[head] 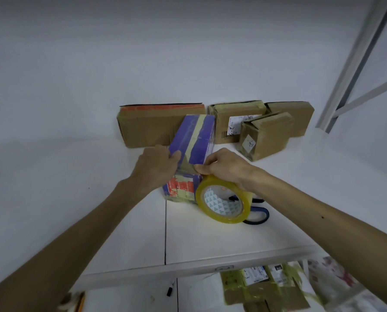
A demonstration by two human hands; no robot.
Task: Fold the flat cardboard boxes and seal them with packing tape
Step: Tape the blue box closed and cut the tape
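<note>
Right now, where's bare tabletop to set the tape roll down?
Bare: left of the purple box, before the long brown box; also between the forearms, from tape roll to the near table edge. Crowded: scissors right of the roll, brown boxes back right.

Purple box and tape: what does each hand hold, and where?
The left hand grips the purple box at its near top edge; the right hand holds the tape roll by its upper rim.

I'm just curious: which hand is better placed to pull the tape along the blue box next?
Probably the right. The right hand holds the tape roll at the near edge of the box, while the left hand grips its left side, steadying it.
</note>
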